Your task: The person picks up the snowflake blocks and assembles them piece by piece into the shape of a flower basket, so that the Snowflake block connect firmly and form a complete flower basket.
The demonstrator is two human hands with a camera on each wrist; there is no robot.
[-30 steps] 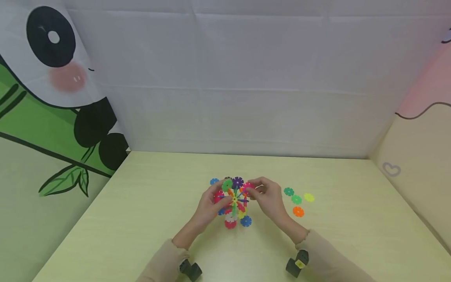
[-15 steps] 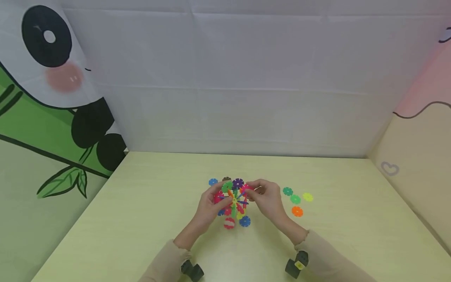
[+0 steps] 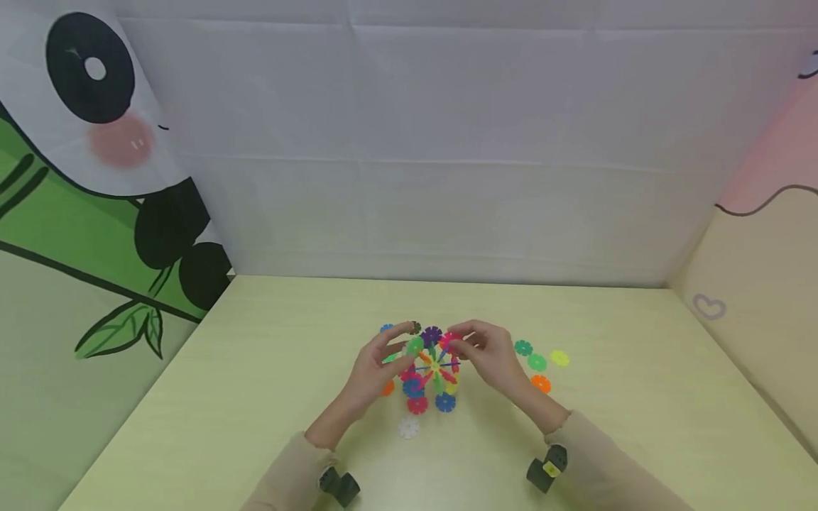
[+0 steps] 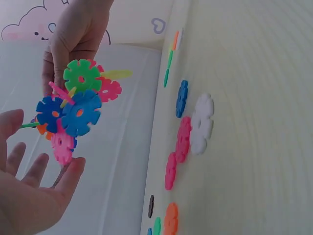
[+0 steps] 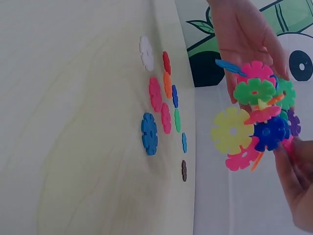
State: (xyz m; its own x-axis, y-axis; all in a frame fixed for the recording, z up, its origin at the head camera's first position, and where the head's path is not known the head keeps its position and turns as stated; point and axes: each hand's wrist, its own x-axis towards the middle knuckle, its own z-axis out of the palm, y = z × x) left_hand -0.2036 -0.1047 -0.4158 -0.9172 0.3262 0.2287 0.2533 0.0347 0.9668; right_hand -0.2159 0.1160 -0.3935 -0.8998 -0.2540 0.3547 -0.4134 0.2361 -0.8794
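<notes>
A ball-like cluster of interlocking flower-shaped plastic discs (image 3: 436, 366) is held above the table, with blue, green, pink, yellow and orange pieces pointing outward. My right hand (image 3: 492, 356) pinches a pink disc (image 3: 449, 341) on its right side between thumb and fingers. My left hand (image 3: 373, 365) is at the cluster's left, its fingers spread and loosely bent. In the left wrist view, one fingertip (image 4: 11, 122) meets the edge of a green piece. Seen from the right wrist, the cluster's yellow disc (image 5: 232, 131) faces the camera, and the left hand stands behind.
Loose discs lie flat under and around the hands: white (image 3: 408, 428), red (image 3: 417, 405), blue (image 3: 445, 402) and orange (image 3: 387, 388). To the right are two green ones, a yellow disc (image 3: 559, 358) and another orange one. A pale cloth wall rises behind the table.
My left hand's fingers have spread and drawn slightly left. The cluster has turned a little, with a blue disc now at its front left. My right hand keeps its pinch.
</notes>
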